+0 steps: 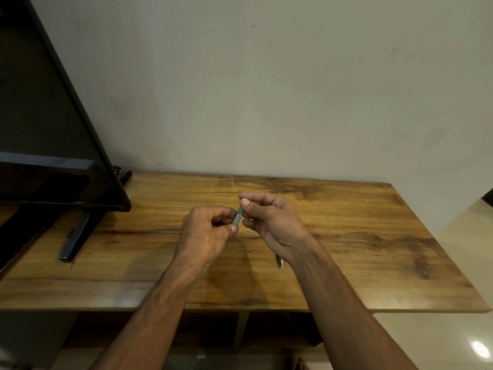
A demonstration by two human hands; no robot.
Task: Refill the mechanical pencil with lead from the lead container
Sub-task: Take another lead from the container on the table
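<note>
A small green lead container [237, 216] with a white label is held between both hands above the middle of the wooden table [373, 236]. My left hand [205, 233] pinches its lower end between thumb and fingers. My right hand [272, 222] grips its upper end with thumb and forefinger. The mechanical pencil [279, 262] lies on the table under my right wrist; only its dark tip end shows, the rest is hidden by the arm.
A large black TV [53, 129] on a dark stand foot [76, 236] fills the table's left side. A plain wall runs along the back edge. The table's right and front edges drop to a tiled floor [466, 249].
</note>
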